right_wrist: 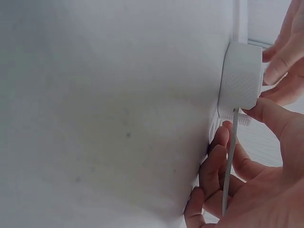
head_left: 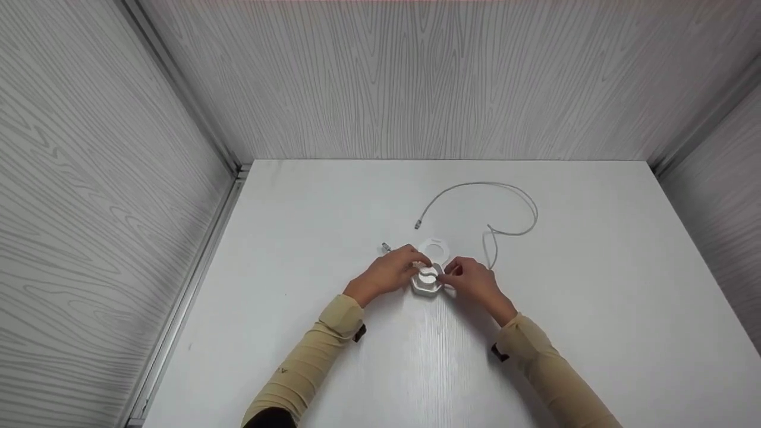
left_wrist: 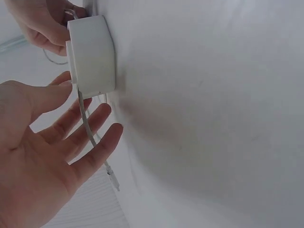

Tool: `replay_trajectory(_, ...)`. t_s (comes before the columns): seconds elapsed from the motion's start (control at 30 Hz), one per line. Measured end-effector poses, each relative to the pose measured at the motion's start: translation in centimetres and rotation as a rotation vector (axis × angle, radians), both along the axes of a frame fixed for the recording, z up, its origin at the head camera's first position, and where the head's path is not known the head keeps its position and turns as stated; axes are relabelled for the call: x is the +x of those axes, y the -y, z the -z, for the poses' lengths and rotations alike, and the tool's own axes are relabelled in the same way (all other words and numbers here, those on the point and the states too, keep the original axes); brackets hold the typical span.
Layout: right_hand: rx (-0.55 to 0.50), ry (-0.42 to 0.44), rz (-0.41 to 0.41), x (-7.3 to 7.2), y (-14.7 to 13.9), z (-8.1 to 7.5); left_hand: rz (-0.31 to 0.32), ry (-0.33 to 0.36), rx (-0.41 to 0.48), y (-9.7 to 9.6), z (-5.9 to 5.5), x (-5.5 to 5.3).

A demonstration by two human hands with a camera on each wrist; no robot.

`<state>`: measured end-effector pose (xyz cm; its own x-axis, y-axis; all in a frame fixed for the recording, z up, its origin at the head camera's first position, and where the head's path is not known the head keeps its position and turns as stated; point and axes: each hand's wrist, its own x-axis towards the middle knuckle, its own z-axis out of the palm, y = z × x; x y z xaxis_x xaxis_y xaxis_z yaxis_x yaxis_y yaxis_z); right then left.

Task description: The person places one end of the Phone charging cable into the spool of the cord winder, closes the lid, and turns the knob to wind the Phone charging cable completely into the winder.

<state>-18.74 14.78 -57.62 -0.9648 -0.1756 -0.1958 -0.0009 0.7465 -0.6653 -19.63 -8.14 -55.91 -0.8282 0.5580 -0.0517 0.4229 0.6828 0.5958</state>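
Note:
A small white octagonal case (head_left: 427, 290) stands on the table between both hands. A raised round piece (head_left: 428, 276) sits on top, and a flap with a round hole (head_left: 423, 245) lies folded out behind. My left hand (head_left: 389, 272) holds the case's left side with thumb and index fingertips at its upper edge; its other fingers (left_wrist: 97, 154) spread below. On the far side, my right hand (head_left: 475, 280) grips the right edge, its thumb (right_wrist: 268, 113) pressed at a corner. A thin cable (left_wrist: 84, 116) leaves the case past the left fingers; another length (right_wrist: 230, 164) runs along the right palm.
Behind the case a long pale cable (head_left: 534, 208) curves in a loop on the white table (head_left: 333, 202). One metal plug (head_left: 418, 224) lies at its end, and a second plug (head_left: 386, 247) pokes out by the left hand. Wood-grain panels (head_left: 392, 83) stand around the table.

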Motion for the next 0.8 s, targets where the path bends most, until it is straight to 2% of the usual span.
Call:
replay_trajectory(0.1, -0.007, 0.004, 0.000, -0.1, -0.1, 0.0, 0.012, 0.021, 0.026, 0.3, 0.2, -0.3)
replay_trajectory(0.23, -0.022, 0.032, -0.006, -0.1, -0.1, 0.0, 0.013, 0.088, 0.071, 0.6, 0.4, -0.6)
replay_trajectory(0.47, -0.029, 0.065, -0.048, -0.1, -0.5, 0.1, 0.012, 0.183, 0.082, 0.6, 0.4, -1.1)
replay_trajectory(0.63, -0.009, 0.053, -0.064, -0.1, -0.4, 0.0, 0.015, 0.191, 0.075, 0.3, 0.3, -1.0)
replay_trajectory(0.8, 0.005, 0.044, -0.060, 0.1, -0.4, -0.1, 0.008, 0.162, 0.030, -0.3, 0.0, -0.7)
